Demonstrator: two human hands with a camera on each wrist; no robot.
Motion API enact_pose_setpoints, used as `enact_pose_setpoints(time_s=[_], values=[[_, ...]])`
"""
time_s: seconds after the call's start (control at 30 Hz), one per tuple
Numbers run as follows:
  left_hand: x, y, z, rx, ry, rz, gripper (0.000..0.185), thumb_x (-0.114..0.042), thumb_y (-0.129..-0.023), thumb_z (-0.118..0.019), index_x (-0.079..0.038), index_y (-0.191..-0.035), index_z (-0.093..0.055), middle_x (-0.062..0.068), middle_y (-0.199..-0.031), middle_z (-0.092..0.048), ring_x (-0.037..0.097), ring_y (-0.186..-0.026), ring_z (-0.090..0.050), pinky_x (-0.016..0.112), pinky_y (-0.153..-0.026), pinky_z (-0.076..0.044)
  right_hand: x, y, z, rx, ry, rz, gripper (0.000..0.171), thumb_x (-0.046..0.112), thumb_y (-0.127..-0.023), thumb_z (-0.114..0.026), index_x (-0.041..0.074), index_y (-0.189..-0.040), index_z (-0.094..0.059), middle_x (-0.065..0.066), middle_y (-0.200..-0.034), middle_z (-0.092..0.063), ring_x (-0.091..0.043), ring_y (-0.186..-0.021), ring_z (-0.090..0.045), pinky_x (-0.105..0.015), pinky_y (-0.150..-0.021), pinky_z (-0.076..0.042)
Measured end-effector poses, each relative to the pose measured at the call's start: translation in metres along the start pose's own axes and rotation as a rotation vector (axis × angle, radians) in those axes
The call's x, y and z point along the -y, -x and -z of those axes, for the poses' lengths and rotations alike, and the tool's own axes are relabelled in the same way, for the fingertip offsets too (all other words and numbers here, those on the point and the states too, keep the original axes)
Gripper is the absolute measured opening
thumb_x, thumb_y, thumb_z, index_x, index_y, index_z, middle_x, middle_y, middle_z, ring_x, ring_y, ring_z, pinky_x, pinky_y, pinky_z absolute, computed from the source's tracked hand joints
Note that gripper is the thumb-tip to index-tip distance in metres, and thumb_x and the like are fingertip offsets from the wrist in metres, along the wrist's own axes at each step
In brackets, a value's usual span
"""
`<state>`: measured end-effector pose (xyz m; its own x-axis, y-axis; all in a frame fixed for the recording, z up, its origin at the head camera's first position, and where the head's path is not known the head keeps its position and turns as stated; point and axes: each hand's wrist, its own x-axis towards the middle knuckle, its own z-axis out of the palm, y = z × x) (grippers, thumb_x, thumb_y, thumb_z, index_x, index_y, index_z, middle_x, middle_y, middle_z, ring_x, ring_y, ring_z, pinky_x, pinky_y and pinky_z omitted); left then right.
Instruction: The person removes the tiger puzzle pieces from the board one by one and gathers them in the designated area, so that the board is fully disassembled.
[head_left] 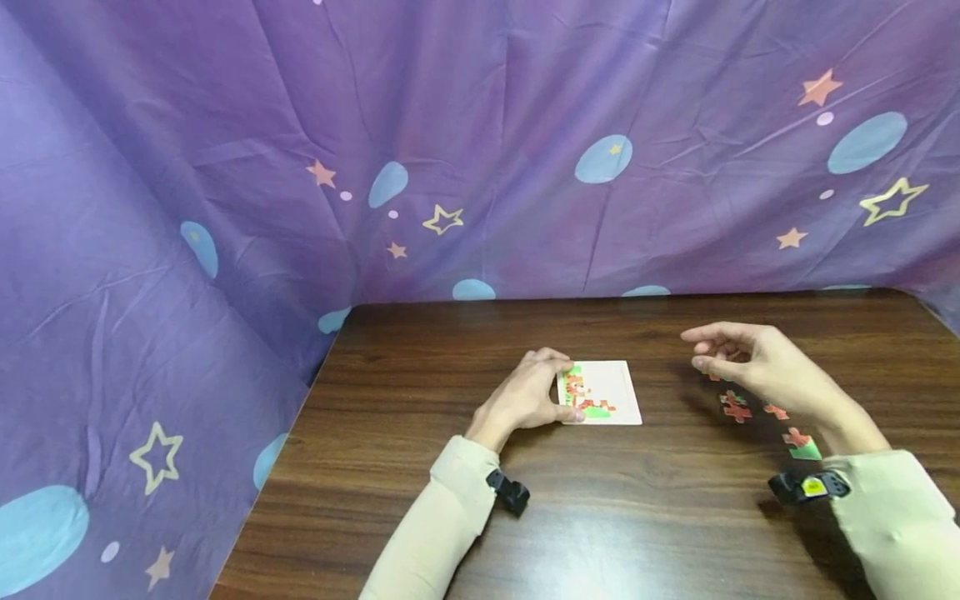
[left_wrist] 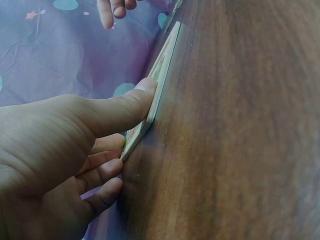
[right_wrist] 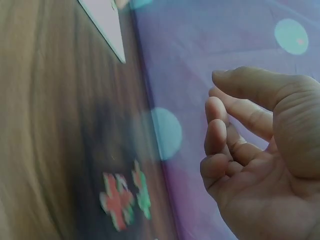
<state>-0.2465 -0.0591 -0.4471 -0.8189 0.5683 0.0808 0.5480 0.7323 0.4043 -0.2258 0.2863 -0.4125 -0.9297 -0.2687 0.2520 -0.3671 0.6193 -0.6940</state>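
My left hand (head_left: 525,395) holds a white square puzzle board (head_left: 613,385) flat on the table, thumb at the near edge and fingers at the far edge. Joined red and green jigsaw pieces (head_left: 597,412) line the board's left and near sides; the rest of its face is bare white. In the left wrist view the thumb (left_wrist: 127,107) lies over the board's rim. My right hand (head_left: 772,367) hovers above the table to the right, fingers bent loosely, nothing between them. Below it lies a loose red jigsaw piece (head_left: 736,407), also seen in the right wrist view.
More loose pieces lie by the right forearm, among them a red and green piece (head_left: 802,443) and a small red one (head_left: 776,412). The dark wooden table (head_left: 420,358) meets a purple patterned curtain (head_left: 525,167) at the back and left.
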Motion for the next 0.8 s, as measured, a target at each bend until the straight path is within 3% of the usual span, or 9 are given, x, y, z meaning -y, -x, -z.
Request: enact_pose_setpoints(time_s=[0.2,0.3,0.33,0.47,0.67,0.8], values=[[0.0,0.0,0.001,-0.01,-0.004,-0.007,0.084,-0.041,-0.078,-0.091,-0.008,-0.148,-0.057,0.002,-0.15,-0.054,0.02,-0.141,-0.044,0.023,-0.12,-0.032,0.012,-0.004,-0.033,0.069,-0.101,0.001,0.033,0.017,-0.094,-0.078,0.01,-0.126,-0.071,-0.006,-0.103,-0.071,-0.013,-0.079,-0.065,-0.024,-0.059,-0.054],[0.0,0.001,-0.001,-0.005,-0.001,-0.003,0.084,-0.042,-0.079,-0.091,-0.008,-0.148,-0.057,0.001,-0.15,-0.054,0.02,-0.141,-0.044,0.023,-0.12,-0.032,0.015,-0.006,-0.051,0.116,-0.155,0.018,0.034,0.014,-0.094,-0.077,0.004,-0.126,-0.07,-0.01,-0.103,-0.071,-0.014,-0.08,-0.066,-0.024,-0.059,-0.056],[0.0,0.001,-0.001,-0.004,0.0,-0.001,0.084,-0.042,-0.079,-0.091,-0.008,-0.148,-0.057,0.001,-0.15,-0.054,0.02,-0.141,-0.044,0.023,-0.12,-0.032,0.015,-0.007,-0.057,0.132,-0.165,0.037,0.034,0.013,-0.095,-0.077,0.001,-0.126,-0.069,-0.012,-0.103,-0.071,-0.015,-0.083,-0.067,-0.024,-0.065,-0.057],[0.0,0.002,-0.001,-0.001,0.003,0.009,0.083,-0.043,-0.08,-0.09,-0.009,-0.148,-0.057,0.001,-0.15,-0.054,0.02,-0.14,-0.045,0.024,-0.119,-0.034,0.017,-0.01,-0.077,0.19,-0.21,0.032,0.033,0.009,-0.095,-0.075,0.0,-0.125,-0.069,-0.012,-0.102,-0.071,-0.018,-0.083,-0.069,-0.027,-0.064,-0.059],[-0.001,0.002,0.0,-0.001,0.009,0.007,0.082,-0.043,-0.08,-0.09,-0.009,-0.148,-0.058,0.0,-0.151,-0.054,0.019,-0.14,-0.045,0.024,-0.119,-0.034,0.02,-0.008,-0.094,0.202,-0.179,-0.007,0.034,0.015,-0.09,-0.083,0.006,-0.121,-0.072,-0.007,-0.094,-0.07,-0.017,-0.08,-0.065,-0.026,-0.061,-0.055],[-0.001,0.002,0.0,-0.003,0.008,0.004,0.081,-0.042,-0.08,-0.09,-0.009,-0.147,-0.058,0.0,-0.151,-0.054,0.019,-0.139,-0.045,0.024,-0.119,-0.034,0.02,-0.007,-0.099,0.173,-0.108,0.024,0.038,0.025,-0.083,-0.089,0.012,-0.116,-0.075,-0.005,-0.093,-0.066,-0.016,-0.081,-0.059,-0.023,-0.065,-0.049]])
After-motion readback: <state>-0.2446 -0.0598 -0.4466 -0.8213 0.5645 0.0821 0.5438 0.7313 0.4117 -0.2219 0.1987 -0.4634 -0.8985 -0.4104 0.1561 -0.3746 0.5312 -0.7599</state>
